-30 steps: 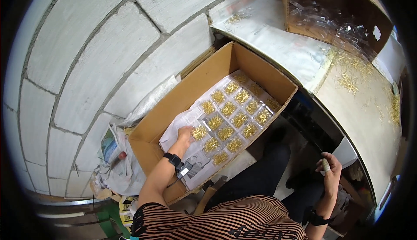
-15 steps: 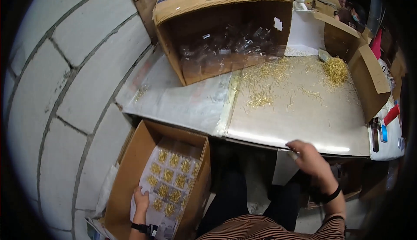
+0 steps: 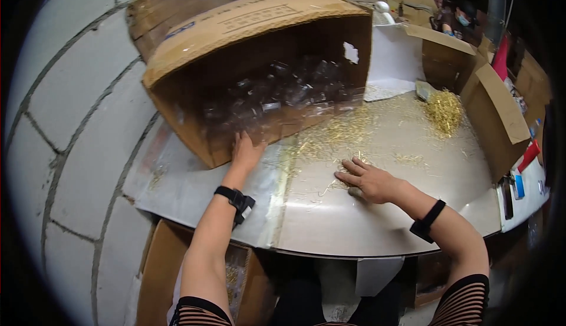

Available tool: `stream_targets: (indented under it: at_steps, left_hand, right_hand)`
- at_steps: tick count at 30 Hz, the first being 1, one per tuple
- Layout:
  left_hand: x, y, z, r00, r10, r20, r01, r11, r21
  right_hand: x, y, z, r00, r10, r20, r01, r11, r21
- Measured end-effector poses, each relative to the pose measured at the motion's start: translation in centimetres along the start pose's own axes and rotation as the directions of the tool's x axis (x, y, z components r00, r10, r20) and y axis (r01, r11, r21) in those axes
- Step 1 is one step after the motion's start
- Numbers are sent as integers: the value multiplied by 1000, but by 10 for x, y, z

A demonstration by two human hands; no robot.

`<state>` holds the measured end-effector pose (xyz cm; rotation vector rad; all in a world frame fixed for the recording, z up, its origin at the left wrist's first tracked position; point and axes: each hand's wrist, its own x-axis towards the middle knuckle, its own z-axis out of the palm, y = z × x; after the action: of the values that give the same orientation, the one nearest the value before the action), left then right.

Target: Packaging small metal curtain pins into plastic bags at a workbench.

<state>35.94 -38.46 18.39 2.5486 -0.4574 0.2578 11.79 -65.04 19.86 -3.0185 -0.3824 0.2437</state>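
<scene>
My left hand point(image 3: 246, 151) reaches to the front opening of a large cardboard box point(image 3: 177, 99) lying on its side. Its fingers are apart, close to small clear plastic cases point(image 3: 271, 106) heaped inside; the fingertips blur into the box's shade, and no case shows in its grasp. On the metal-topped table point(image 3: 330, 226) my right hand point(image 3: 370, 183) lies palm down with fingers spread. Thin golden pin-like pieces point(image 3: 339, 137) are scattered just beyond and beside its fingertips.
A dense pile of golden pieces point(image 3: 445, 114) sits at the back right, by an upright cardboard flap point(image 3: 498, 105). Below the table's left front edge stands an open carton point(image 3: 159, 267), partly behind my left forearm. A block wall point(image 3: 88, 143) runs along the left.
My left hand has left the lower carton and risen to the box of plastic cases. My right hand has moved from the table's front edge onto the tabletop, and its fingers have spread.
</scene>
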Motion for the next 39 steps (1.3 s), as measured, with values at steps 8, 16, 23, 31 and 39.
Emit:
stream_targets:
  at_steps: [8, 16, 23, 31, 39]
  left_hand:
    - [3, 48, -29, 933, -12, 360, -102, 950, 296]
    - [-60, 61, -52, 954, 212, 214, -62, 834, -548]
    - [-195, 90, -56, 806, 374, 459, 586, -400, -705]
    - [-366, 41, -38, 683, 216, 698, 730, -211, -650]
    - [-452, 75, 70, 291, 257, 921, 954, -1, -301]
  right_hand:
    - [-117, 54, -1, 872, 453, -188, -232, 718, 656]
    - [-75, -18, 22, 925, 365, -102, -343, 921, 187]
    - [-113, -19, 8, 867, 447, -218, -148, 650, 745]
    - [-114, -70, 43, 785, 485, -386, -326, 852, 410]
    - [-145, -138, 51, 802, 438, -406, -334, 893, 302]
